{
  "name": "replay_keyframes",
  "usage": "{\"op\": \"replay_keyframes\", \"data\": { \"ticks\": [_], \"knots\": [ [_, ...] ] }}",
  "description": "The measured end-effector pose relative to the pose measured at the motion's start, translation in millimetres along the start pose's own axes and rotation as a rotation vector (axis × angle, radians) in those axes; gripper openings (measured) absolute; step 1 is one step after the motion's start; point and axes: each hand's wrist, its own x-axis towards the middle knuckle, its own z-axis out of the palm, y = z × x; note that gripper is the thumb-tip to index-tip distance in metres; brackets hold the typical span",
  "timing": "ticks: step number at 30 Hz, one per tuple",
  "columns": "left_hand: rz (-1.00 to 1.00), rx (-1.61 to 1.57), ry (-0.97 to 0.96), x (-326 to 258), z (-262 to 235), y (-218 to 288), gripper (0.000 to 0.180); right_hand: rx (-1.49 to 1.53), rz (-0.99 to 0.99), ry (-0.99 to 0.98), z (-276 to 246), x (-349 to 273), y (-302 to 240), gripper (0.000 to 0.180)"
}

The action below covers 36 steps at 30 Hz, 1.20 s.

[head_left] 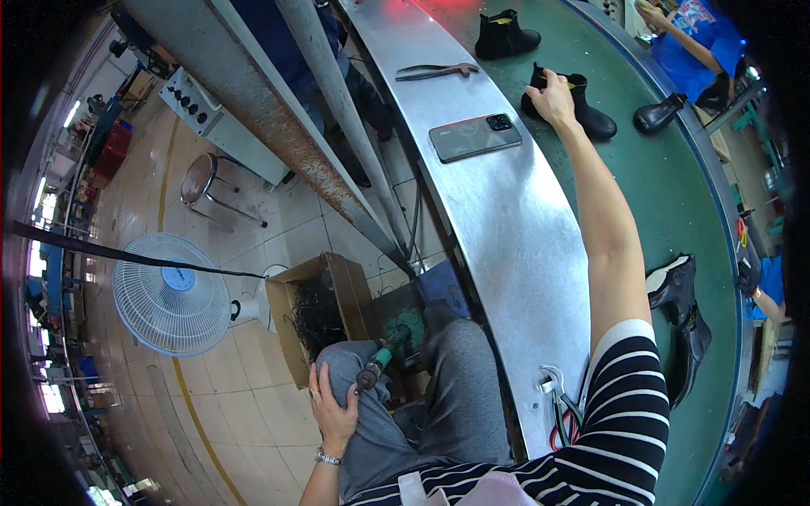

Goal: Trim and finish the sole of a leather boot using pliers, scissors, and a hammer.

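The fingers (pixel 550 78) of the right hand (pixel 554 103) are curled at the collar of a black boot (pixel 596 122), though whether it is pinched cannot be told; those of the left hand (pixel 335 417) are spread on a grey-trousered knee (pixel 361 352). The boot is seen at the far part of a green work surface (pixel 629 202), which is bordered by a metal ledge (pixel 540 253). Beyond, another boot (pixel 504 36) is placed. On the ledge, a phone (pixel 472 142) and pincers (pixel 439 72) are laid.
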Motion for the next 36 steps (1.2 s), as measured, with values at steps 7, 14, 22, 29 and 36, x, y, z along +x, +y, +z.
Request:
{"op": "replay_keyframes", "data": {
  "ticks": [7,14,22,29,36],
  "knots": [
    [-0.006,-0.014,0.029,4.2,-1.7,1.6,0.068,-0.174,0.044,-0.002,-42.5,-31.3,-2.6,0.041],
    [0.064,-0.213,0.175,-8.3,-3.5,-5.1,0.062,0.272,0.090,0.000,-161.3,-82.3,51.7,0.037],
    [0.444,-0.545,0.004,-9.3,-72.0,100.7,0.073,0.719,-0.094,-0.233,-320.5,-228.5,-94.9,0.023],
    [0.856,-1.027,-0.673,-42.3,-64.9,151.7,0.118,1.037,-0.002,-0.599,-313.8,-367.4,-180.2,0.024],
    [0.450,-1.210,-0.689,-88.9,-37.8,65.6,0.121,0.999,0.001,-0.548,-260.7,-428.1,-189.5,0.029]
  ]
}}
